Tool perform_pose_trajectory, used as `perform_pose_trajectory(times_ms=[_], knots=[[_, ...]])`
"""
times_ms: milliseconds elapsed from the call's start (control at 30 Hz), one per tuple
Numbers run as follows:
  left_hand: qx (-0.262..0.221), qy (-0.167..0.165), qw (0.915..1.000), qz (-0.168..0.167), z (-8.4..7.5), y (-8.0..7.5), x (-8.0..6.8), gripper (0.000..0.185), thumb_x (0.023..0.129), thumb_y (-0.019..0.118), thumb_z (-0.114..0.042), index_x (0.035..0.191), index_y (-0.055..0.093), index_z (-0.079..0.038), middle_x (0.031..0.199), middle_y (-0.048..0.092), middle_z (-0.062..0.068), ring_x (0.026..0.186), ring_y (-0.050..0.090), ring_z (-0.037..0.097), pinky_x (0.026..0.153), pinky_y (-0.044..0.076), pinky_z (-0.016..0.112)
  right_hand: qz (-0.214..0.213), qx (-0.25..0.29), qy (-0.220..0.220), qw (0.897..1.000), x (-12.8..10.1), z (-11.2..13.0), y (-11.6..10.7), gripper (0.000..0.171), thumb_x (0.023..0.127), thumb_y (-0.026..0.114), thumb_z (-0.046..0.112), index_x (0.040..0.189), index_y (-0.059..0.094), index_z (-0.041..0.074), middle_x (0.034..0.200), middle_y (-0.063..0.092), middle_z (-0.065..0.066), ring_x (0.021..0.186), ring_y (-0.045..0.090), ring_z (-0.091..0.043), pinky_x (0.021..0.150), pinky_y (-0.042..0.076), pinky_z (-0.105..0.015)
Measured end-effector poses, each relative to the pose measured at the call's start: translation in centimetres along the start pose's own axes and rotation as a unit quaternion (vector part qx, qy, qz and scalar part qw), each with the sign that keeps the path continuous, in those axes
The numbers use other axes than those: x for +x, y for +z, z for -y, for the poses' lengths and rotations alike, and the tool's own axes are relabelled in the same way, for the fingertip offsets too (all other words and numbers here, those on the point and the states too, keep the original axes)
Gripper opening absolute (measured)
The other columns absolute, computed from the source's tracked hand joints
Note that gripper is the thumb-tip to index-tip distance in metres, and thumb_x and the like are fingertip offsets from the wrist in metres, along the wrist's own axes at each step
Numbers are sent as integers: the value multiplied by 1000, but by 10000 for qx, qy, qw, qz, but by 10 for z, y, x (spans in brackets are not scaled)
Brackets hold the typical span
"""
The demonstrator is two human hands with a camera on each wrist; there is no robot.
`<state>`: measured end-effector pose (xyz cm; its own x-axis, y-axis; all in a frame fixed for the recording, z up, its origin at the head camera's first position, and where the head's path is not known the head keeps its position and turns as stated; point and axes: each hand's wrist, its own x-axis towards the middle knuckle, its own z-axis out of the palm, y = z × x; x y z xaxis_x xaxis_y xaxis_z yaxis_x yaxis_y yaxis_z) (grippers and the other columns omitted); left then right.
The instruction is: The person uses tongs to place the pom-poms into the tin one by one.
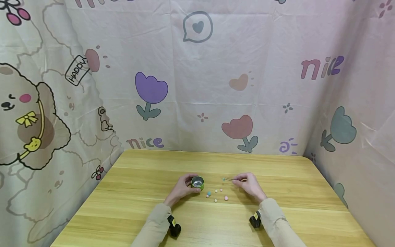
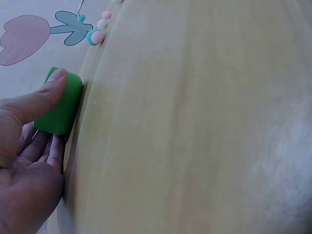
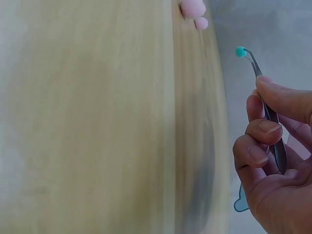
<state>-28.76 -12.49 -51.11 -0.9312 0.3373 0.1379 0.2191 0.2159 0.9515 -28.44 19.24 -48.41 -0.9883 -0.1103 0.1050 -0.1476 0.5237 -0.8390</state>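
My left hand holds a small round green tin upright on the table, thumb on the near side and fingers round the far side. The tin's open top shows a silvery inside; its green wall fills the hand's grasp in the left wrist view. In my right hand are bent-tip metal tweezers, pinched between thumb and fingers. Their tips grip a small turquoise ball, raised above the table to the right of the tin. Several small pink, cream and blue balls lie between the hands.
The wooden table spreads out around the hands. A printed fabric backdrop hangs behind it and along both sides. Each sleeve carries a small black wrist camera, one at the left and one at the right.
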Motion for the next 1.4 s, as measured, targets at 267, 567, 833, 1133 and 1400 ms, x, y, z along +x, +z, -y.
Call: perform_pose_trajectory(times_ms=[267,567,833,1133,1400], knots=[[-73,28,10000,17,1,-1,1,65,81,81,0,137,51,11,136,55,33,128,55,47,113,45,56,0,22,-87,10000,0,7,3,10,88,76,10,95,79,3,98,76,-12,79,60,-13,65,50,-20],[-45,1,10000,7,-1,0,0,66,80,81,0,137,50,12,137,55,32,129,55,47,114,44,56,-17,139,-159,9998,0,16,8,10,87,76,8,94,78,1,96,75,-14,75,59,-10,64,49,-18],[-22,2,10000,-8,-1,0,0,65,81,81,0,137,50,12,136,55,33,129,54,48,115,43,56,81,230,-235,9994,2,23,14,10,87,76,8,95,78,2,99,76,-13,78,61,-12,65,51,-18],[-52,9,10000,15,1,0,1,66,81,82,-1,138,50,12,137,55,33,129,54,47,116,42,56,248,216,-364,9988,2,32,21,10,88,75,9,95,78,2,95,75,-13,75,59,-11,62,49,-18],[-97,20,9999,38,1,0,1,66,81,81,0,138,50,11,137,55,33,129,54,48,115,43,55,357,299,-356,9983,3,37,29,12,88,75,10,96,77,2,92,74,-10,76,60,-11,64,50,-18]])
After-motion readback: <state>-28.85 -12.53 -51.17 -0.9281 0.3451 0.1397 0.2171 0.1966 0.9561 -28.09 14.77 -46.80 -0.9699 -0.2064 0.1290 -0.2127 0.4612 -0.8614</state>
